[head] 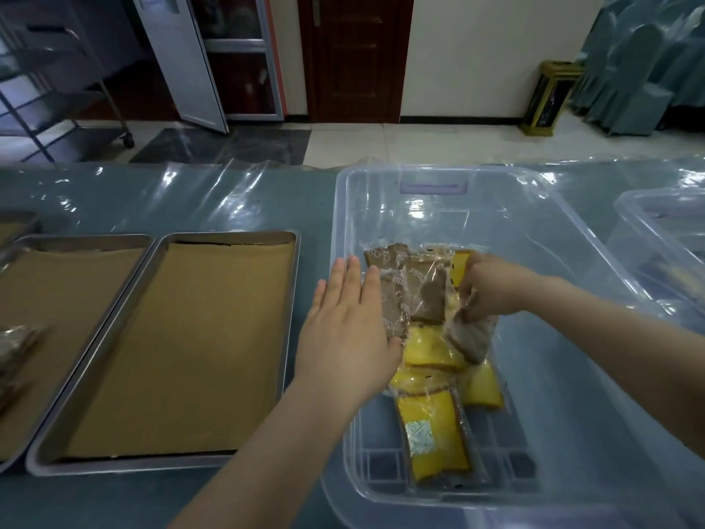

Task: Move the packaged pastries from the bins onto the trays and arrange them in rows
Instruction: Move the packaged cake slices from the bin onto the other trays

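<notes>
With my left hand flat, fingers spread, and my right hand pinching slippery pastry packets in the bin, I risk dropping them short of the tray.

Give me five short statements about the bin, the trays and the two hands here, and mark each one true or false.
1. The clear plastic bin holds both yellow and brown packaged pastries. True.
2. The paper-lined tray next to the bin is already full of pastries. False: only its brown paper lining shows.
3. The left hand is flat and open, fingers reaching over the bin's left wall. True.
4. The right hand rests on the table outside the bin. False: it is inside the bin with its grip closed on a wrapped pastry.
5. The bin stands left of the trays. False: it stands to their right.
</notes>
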